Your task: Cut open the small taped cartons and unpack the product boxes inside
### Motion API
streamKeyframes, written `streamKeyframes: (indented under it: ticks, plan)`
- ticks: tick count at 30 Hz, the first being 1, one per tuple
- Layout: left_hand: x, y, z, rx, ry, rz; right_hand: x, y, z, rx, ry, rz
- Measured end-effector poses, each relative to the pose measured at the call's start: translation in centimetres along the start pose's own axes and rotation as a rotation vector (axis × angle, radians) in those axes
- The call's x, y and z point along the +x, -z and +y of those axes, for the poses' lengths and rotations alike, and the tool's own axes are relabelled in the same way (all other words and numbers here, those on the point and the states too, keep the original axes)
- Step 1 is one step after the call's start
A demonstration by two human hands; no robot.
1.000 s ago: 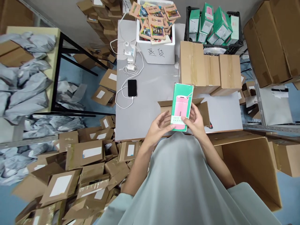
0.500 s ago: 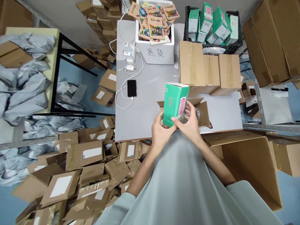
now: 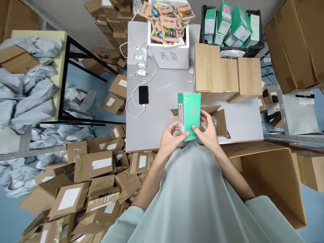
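Upright between my two hands is a green product box (image 3: 190,113) with pink pictures on its sides. My left hand (image 3: 172,136) grips its lower left edge, thumb across the front. My right hand (image 3: 207,131) closes on the lower right side, its thumb pressed on the front face. Behind the green box, an open cardboard carton (image 3: 219,122) stands on the grey table (image 3: 154,135); bubble wrap (image 3: 214,120) shows inside, and part of the carton is hidden by the box and my hands.
A white foam bin (image 3: 169,60) filled with packets stands at the back. Right of it are several closed cartons (image 3: 208,69) and a black crate (image 3: 255,52) of green boxes. A phone (image 3: 143,95) charges at left. Piled cartons (image 3: 95,164) cover the floor; a large open carton (image 3: 270,182) sits right.
The green box has been turned in my hands: its pink picture now shows on the left instead of the right. Both hands still hold it over the carton.
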State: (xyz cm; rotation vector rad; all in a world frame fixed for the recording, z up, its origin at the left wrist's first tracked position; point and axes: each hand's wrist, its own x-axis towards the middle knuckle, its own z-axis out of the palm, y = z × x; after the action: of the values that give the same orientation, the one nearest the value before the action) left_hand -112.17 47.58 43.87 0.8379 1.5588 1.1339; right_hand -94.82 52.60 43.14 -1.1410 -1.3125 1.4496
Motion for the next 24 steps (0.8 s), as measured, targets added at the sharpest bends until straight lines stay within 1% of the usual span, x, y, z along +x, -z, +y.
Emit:
streamKeyframes:
  ticks: [2,3,4,5,8,12,13,14,15,16,18,21,23,24]
  plan:
    - [-0.6,-0.9,0.2,0.125,-0.061,0.136,-0.2,-0.4,-0.7,-0.058,0.022,0.036]
    - [-1.0,-1.2,0.4,0.163,-0.085,0.169,-0.2,-0.5,-1.0,-0.082,0.023,0.048]
    - [-1.3,-1.4,0.6,0.176,-0.107,0.172,-0.2,-0.5,-1.1,-0.097,0.02,0.059]
    - [-1.6,-1.3,0.8,0.165,-0.123,0.146,-0.2,-0.4,-1.2,-0.102,0.015,0.072]
    - [-1.5,-0.2,1.1,0.035,-0.104,-0.016,0.0,0.3,-0.9,-0.033,-0.006,0.069]
    - [-0.2,1.7,1.0,-0.161,0.066,-0.254,0.0,1.3,0.0,0.06,-0.023,-0.068]
    - [0.1,2.0,1.0,-0.186,0.103,-0.304,0.0,1.4,0.1,0.07,-0.026,-0.099]
    - [0.3,2.0,0.9,-0.195,0.12,-0.328,0.0,1.5,0.2,0.072,-0.027,-0.119]
    - [0.4,2.0,0.9,-0.186,0.112,-0.319,-0.1,1.5,0.1,0.061,-0.023,-0.122]
    - [0.4,1.8,0.8,-0.158,0.085,-0.278,-0.1,1.5,-0.1,0.038,-0.01,-0.109]
    - [0.2,1.3,0.7,-0.067,0.013,-0.145,0.0,1.6,-1.0,-0.034,0.036,-0.049]
    - [-0.1,0.4,0.5,0.106,-0.077,0.056,0.3,1.9,-3.1,-0.121,0.109,0.037]
    - [-0.3,-0.1,0.5,0.202,-0.157,0.14,0.5,1.9,-4.4,-0.157,0.139,0.042]
    - [-0.3,-0.2,0.4,0.237,-0.197,0.161,0.6,1.8,-5.0,-0.179,0.155,0.043]
